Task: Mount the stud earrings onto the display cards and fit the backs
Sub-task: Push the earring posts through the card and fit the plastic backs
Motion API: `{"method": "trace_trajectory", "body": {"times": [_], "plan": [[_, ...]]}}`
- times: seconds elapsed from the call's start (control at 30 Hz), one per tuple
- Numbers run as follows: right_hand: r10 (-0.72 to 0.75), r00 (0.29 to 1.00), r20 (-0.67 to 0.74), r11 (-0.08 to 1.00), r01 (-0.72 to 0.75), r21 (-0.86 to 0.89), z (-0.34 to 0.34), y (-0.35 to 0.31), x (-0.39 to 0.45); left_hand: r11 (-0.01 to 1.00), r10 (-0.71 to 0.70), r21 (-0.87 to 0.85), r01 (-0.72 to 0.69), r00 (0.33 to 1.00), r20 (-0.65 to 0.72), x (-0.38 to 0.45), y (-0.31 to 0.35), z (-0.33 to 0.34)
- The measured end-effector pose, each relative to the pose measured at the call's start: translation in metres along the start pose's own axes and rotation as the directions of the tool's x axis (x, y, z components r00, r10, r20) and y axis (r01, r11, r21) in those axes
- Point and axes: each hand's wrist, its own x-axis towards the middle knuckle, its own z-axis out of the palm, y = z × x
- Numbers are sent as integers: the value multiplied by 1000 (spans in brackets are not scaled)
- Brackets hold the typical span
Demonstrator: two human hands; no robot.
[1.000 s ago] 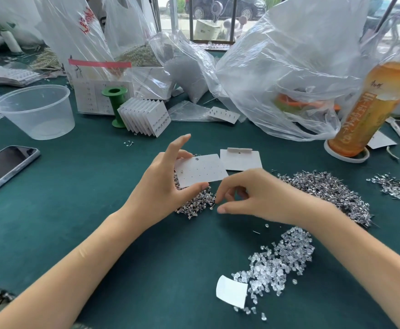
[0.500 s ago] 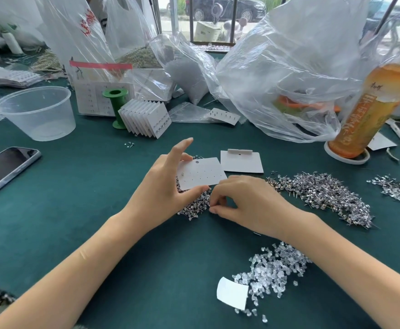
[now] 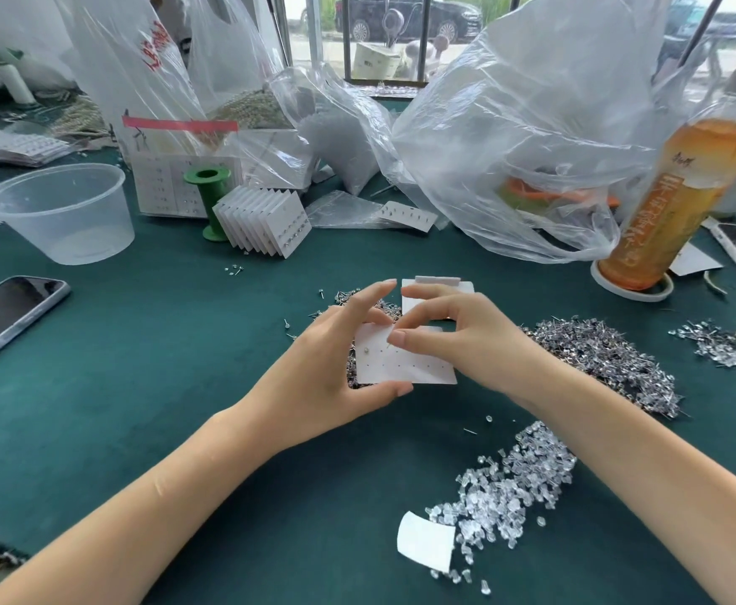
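Holding a white dotted card [image 3: 405, 364] with one stud, the left hand [image 3: 335, 369] clasps it while the right hand [image 3: 458, 338] pinches an earring [image 3: 389, 342].

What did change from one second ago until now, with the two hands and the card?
The right hand left the stud pile and rose to the display card, now pinching a stud at its upper row. The left hand kept gripping the card, now turned flatter toward the camera. The clear backs stayed put.

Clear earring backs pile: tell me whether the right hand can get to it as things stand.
Probably yes, once freed. The right hand pinches a stud at the display card; bare green cloth separates it from the clear earring backs pile.
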Motion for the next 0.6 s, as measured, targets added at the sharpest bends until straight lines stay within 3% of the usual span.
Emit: {"method": "trace_trajectory", "body": {"times": [0.3, 0.5, 0.6], "plan": [[44, 999, 8, 999, -44, 22, 7, 6, 2, 999, 27, -36, -27, 1000, 13, -1, 2, 0], [-81, 995, -53, 995, 84, 48, 10, 10, 3, 998, 37, -45, -37, 999, -4, 0, 4, 0], [-52, 997, -51, 997, 55, 57, 5, 10, 5, 996, 69, -54, -69, 997, -19, 0, 5, 0]]}}
